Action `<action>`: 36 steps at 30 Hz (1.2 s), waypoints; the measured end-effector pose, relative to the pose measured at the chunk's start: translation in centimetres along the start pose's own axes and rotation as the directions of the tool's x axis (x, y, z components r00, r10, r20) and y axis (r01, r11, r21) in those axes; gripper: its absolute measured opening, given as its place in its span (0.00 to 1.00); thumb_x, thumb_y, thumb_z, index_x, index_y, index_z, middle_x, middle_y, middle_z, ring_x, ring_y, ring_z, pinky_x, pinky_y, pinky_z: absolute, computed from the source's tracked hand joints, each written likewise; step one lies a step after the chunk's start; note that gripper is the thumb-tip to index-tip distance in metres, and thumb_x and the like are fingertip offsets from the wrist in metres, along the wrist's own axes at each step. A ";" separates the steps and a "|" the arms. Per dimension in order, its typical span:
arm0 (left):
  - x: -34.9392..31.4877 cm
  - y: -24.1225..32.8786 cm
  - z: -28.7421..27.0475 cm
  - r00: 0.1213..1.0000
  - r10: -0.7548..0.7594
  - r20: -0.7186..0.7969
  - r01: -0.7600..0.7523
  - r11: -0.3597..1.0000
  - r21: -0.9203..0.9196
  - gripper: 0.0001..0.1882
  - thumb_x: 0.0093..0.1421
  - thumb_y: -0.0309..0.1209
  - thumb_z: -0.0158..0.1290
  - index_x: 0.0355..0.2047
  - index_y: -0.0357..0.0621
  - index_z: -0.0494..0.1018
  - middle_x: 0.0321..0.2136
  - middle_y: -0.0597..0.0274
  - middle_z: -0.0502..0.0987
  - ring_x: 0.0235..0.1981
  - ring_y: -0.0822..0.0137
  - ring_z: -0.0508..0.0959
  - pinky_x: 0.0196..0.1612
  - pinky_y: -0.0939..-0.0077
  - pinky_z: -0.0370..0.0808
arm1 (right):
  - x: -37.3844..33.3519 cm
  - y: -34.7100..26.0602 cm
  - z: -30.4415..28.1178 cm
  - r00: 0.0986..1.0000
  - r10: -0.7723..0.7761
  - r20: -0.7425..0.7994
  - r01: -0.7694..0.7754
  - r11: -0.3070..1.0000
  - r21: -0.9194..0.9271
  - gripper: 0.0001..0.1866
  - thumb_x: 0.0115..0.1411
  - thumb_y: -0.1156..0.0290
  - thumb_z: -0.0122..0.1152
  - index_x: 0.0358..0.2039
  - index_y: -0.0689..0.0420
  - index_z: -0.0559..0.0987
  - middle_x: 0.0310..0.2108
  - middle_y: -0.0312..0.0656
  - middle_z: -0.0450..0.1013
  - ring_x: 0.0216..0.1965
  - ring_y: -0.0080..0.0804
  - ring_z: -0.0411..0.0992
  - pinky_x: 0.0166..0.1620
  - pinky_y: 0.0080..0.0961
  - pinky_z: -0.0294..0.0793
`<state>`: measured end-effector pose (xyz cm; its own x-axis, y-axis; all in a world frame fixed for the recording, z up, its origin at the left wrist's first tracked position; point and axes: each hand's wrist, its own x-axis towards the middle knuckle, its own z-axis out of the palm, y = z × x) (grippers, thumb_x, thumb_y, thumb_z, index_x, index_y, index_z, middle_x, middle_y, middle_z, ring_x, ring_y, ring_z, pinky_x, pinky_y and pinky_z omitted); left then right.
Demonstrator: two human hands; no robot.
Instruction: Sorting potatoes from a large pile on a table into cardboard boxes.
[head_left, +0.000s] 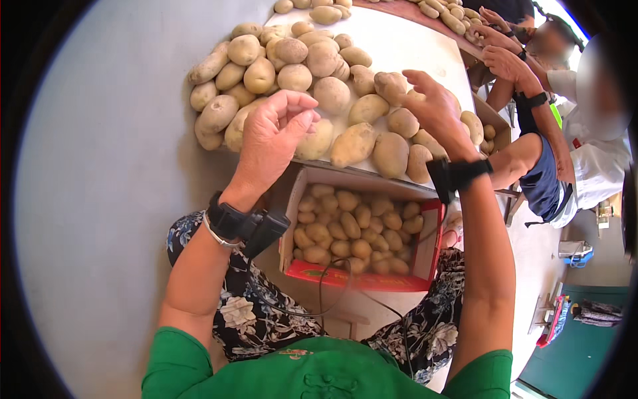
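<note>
My left hand is raised over the near edge of the potato heap. Its fingers are curled but apart, with a gap between thumb and forefinger and nothing visible in it. A pale potato lies just beyond its fingertips. My right hand is at the right side of the heap, with thumb and fingers about the right end of a brownish potato; part of that grip is hidden. Between the hands, large potatoes lie on the white tabletop.
Below the table edge, between my knees, an open red cardboard box holds many smaller potatoes. Dark cables hang across it from my wrist devices. At right, other people's hands work near another potato pile.
</note>
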<state>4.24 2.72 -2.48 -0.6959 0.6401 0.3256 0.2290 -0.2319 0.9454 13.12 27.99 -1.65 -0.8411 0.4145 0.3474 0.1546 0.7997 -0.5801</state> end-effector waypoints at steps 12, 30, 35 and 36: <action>0.0 0.2 0.4 0.998 0.041 -0.055 -0.040 0.999 0.017 0.05 0.55 0.21 0.47 0.32 0.36 0.70 0.27 0.67 0.73 0.30 0.79 0.73 0.34 0.86 0.70 | -0.1 -3.0 0.4 0.995 0.077 0.070 -0.080 0.996 0.033 0.25 0.48 0.62 0.56 0.45 0.60 0.69 0.35 0.49 0.72 0.37 0.37 0.70 0.42 0.28 0.69; 0.7 -0.1 3.8 0.999 -0.040 -0.020 0.041 0.996 0.077 0.05 0.56 0.22 0.46 0.33 0.37 0.69 0.27 0.67 0.73 0.28 0.80 0.71 0.34 0.86 0.69 | -15.8 -2.0 8.2 0.764 0.217 0.607 -0.553 0.705 0.444 0.28 0.52 0.65 0.55 0.51 0.65 0.62 0.44 0.47 0.67 0.44 0.33 0.66 0.47 0.24 0.65; 0.3 -0.3 5.5 0.992 -0.048 0.118 0.012 0.957 0.290 0.07 0.53 0.21 0.49 0.33 0.37 0.70 0.27 0.65 0.74 0.28 0.76 0.73 0.32 0.83 0.70 | -16.7 -3.7 10.1 0.780 0.037 0.625 -0.450 0.728 0.517 0.33 0.51 0.63 0.56 0.54 0.63 0.58 0.46 0.53 0.65 0.44 0.36 0.67 0.47 0.26 0.65; 0.5 -0.4 5.6 0.992 -0.046 0.117 0.010 0.957 0.291 0.07 0.53 0.21 0.49 0.33 0.37 0.70 0.27 0.65 0.74 0.28 0.76 0.73 0.32 0.83 0.70 | -16.7 -3.9 10.0 0.762 0.083 0.643 -0.521 0.668 0.531 0.34 0.50 0.63 0.56 0.55 0.63 0.57 0.46 0.53 0.65 0.44 0.35 0.67 0.46 0.27 0.65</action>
<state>7.59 7.24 -2.57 -0.6216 0.7312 0.2810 0.4100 -0.0020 0.9121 21.36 13.63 -12.51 -0.9609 0.1032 -0.2570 0.2662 0.0881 -0.9599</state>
